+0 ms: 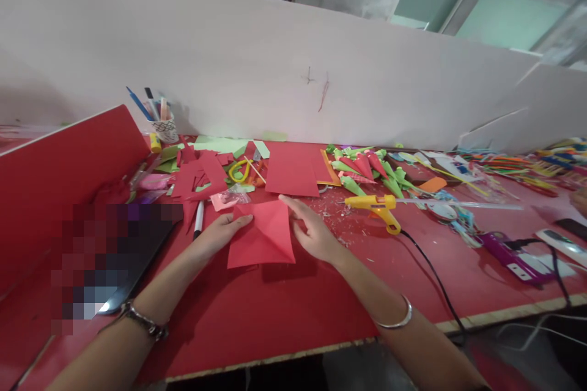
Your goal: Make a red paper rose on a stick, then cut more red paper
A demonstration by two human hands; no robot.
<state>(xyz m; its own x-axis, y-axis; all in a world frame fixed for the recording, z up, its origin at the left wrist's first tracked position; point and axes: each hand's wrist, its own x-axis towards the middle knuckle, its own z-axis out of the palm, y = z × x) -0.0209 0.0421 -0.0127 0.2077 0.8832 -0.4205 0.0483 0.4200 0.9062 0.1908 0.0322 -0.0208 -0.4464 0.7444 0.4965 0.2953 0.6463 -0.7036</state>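
A square sheet of red paper (261, 238) with diagonal creases is held just over the table between my two hands. My left hand (222, 233) pinches its left edge, thumb on top and the other fingers hidden beneath. At the opposite side, my right hand (315, 235) grips the right edge near the upper corner, its index finger along the top. Beyond the sheet lies a larger piece of red paper (291, 170) flat on the table. A white marker (199, 219) with a black tip lies beside my left hand.
A yellow glue gun (376, 204) with a trailing black cord lies to the right, near a purple power strip (518, 259). Red paper scraps (202, 174), green and red paper cones (362, 165) and a pen cup (164, 128) line the back. Another person's hand (580, 200) shows far right.
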